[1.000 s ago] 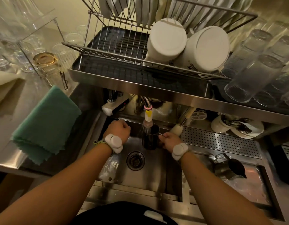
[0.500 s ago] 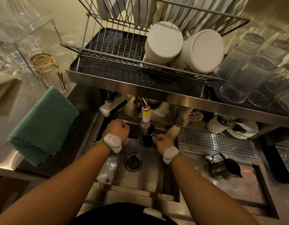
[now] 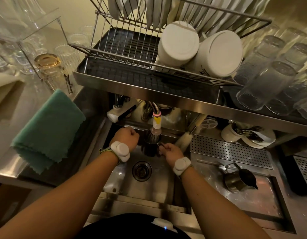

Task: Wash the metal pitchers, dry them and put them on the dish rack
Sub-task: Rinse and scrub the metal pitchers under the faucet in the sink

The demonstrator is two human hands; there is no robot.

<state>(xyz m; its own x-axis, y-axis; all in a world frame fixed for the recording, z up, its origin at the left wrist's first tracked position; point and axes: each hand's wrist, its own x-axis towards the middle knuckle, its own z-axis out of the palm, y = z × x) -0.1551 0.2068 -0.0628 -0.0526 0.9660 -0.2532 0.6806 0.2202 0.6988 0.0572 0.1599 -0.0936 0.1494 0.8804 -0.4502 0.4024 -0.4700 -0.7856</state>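
Observation:
A metal pitcher [image 3: 151,144] stands upright in the sink [image 3: 152,187] directly under the tap nozzle [image 3: 156,125]. My right hand [image 3: 170,152] grips its handle on the right side. My left hand [image 3: 126,138] is a closed fist just left of the pitcher, near the sink's back wall; whether it holds anything is hidden. A second metal pitcher [image 3: 239,178] lies tilted on the steel drainboard to the right. The wire dish rack [image 3: 132,54] sits on the shelf above the sink, its left half bare.
Two white cups [image 3: 197,49] and plates fill the rack's right and back. Upturned glasses [image 3: 270,80] crowd the shelf's right end. A folded green cloth [image 3: 47,131] lies on the left counter. A bottle brush [image 3: 183,139] leans by the perforated drain plate [image 3: 230,150].
Both hands and the pitcher have stayed under the tap; only the camera has shifted slightly.

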